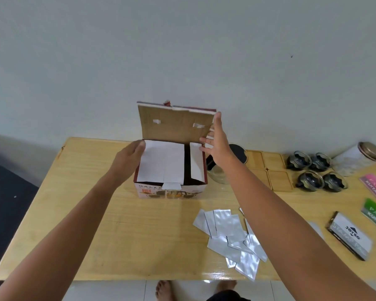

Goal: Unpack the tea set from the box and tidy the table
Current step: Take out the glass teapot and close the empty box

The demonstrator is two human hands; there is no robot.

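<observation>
Left hand [129, 156] has its fingers curled loosely against the white flap [161, 160] at the box [170, 170] edge; right hand [217, 137] is spread wide against the raised lid [176, 122]. The box stands mid-table [96, 224], teapot [224, 168] and cups [317, 172] to its right, foil sachets [230, 235] in front

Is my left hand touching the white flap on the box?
Touching: the head view shows the left hand's fingers lying on the white flap's left edge.

Home: wooden table [96, 224], bare feet [164, 288]
</observation>
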